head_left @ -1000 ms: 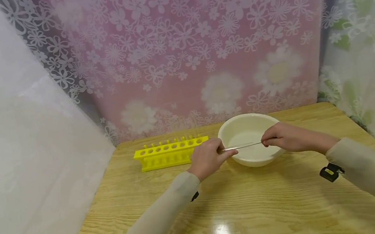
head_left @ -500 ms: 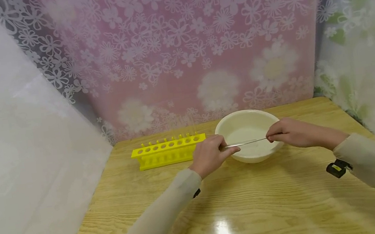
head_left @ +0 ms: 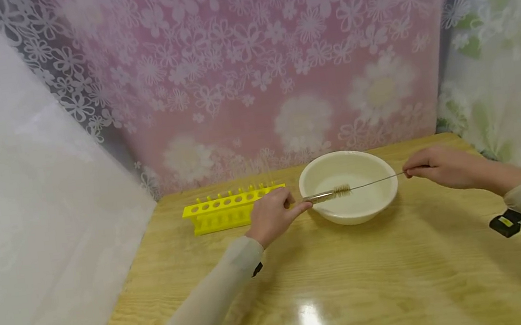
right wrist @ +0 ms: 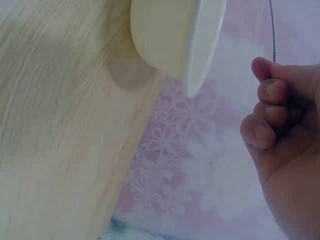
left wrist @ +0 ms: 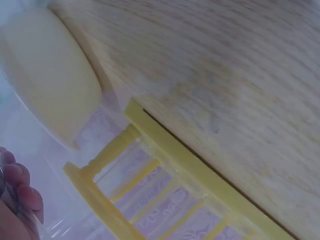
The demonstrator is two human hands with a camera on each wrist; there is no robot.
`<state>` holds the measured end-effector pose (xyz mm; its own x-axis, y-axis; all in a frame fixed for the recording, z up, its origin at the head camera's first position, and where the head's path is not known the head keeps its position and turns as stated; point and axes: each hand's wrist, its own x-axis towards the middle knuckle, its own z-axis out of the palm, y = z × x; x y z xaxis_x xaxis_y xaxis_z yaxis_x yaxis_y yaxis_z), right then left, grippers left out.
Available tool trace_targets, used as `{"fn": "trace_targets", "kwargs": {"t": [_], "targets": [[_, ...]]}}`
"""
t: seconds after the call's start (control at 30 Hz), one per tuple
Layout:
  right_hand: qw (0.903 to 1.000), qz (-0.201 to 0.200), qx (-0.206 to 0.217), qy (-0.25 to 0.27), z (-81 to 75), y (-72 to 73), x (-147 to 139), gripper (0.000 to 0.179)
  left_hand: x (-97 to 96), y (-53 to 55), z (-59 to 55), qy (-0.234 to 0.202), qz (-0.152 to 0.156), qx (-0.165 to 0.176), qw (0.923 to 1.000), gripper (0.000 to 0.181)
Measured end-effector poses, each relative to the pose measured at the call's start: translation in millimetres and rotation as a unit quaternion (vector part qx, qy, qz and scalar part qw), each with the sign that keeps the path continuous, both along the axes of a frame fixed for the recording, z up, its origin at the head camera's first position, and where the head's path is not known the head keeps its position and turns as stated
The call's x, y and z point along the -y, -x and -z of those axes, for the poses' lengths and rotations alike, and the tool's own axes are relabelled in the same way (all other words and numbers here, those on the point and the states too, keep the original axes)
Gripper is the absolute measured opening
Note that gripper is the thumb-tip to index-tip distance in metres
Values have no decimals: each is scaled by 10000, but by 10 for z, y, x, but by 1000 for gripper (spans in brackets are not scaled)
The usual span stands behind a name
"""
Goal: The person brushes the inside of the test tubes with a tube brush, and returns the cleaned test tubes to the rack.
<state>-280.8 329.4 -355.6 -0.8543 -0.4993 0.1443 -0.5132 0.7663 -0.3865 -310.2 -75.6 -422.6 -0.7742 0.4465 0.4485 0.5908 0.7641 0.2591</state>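
In the head view my left hand (head_left: 274, 214) grips a clear glass test tube (head_left: 319, 198), held nearly level with its mouth toward the right. The tan bristles of a test tube brush (head_left: 343, 190) show at that mouth, partly outside the glass. My right hand (head_left: 443, 166) pinches the far end of the brush's thin twisted wire, right of the basin. The right wrist view shows the wire (right wrist: 273, 37) rising from between thumb and forefinger, other fingers curled. Only some fingertips (left wrist: 30, 197) of my left hand appear at the left wrist view's edge.
A cream basin (head_left: 352, 215) stands on the wooden table (head_left: 353, 281) under the tube and brush. Left of it is a yellow test tube rack (head_left: 224, 222), with several clear tubes upright at its back. A pink flowered curtain (head_left: 240, 78) hangs behind.
My right hand has moved right and slightly up, drawing the brush along, so its bristles now show at the tube's mouth. My left hand has shifted slightly left.
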Motion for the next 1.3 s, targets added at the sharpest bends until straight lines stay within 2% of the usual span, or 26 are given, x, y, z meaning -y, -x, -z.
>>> {"fn": "trace_targets", "kwargs": {"t": [0.17, 0.47, 0.9, 1.3], "targets": [[9996, -86, -233, 133, 53, -15, 18, 19, -25, -29, -27, 24, -61, -133, 9999, 45], [9991, -85, -26, 412, 171, 38, 40, 18, -34, -60, -1, 24, -185, 62, 9998, 44], [9984, -58, 311, 470, 101, 81, 60, 20, -56, -56, 28, -63, -118, 199, 9997, 44], [9974, -37, 452, 565, 116, 69, 86, 19, -77, -58, 25, -78, -94, 193, 9997, 43]]}}
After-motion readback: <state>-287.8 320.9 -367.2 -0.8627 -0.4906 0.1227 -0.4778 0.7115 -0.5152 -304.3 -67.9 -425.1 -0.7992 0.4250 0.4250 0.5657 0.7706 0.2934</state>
